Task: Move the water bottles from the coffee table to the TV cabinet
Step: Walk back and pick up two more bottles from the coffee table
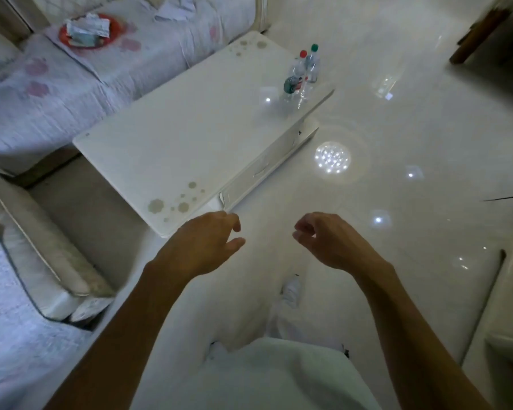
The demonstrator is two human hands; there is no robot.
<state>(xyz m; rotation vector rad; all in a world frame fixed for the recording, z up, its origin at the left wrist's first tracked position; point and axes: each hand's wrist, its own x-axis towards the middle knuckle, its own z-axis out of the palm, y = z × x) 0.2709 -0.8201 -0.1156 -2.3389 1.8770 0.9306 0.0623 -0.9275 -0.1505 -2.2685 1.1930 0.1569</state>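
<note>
Both grips empty. Left hand point(202, 241) loosely curled, fingers apart, nothing in it, hovering just over the near corner of the tabletop point(166, 149). Right hand point(323, 241) likewise slack and half-curled, holding nothing, out over the bare floor point(397, 113) beside that corner.

Left of the left hand: sofa point(57, 90) with a red plate point(86, 31) of papers on it, well away.

Water bottles point(301, 75) stand ahead and to the right of both hands, at the far end of the tabletop, well out of reach. One red cap, one green cap clear; a third seems to lean or lie in front, cannot tell for sure. They are bunched touching and close to the right-hand edge.

TV cabinet: not sure it is in view.

Judgement: nothing picked yet; approach comes first.

Risks: bottles packed tight, so taking one may knock its neighbour off the nearby edge. Glossy tabletop, bottles may slide. Shiny floor could be slippery underfoot.
</note>
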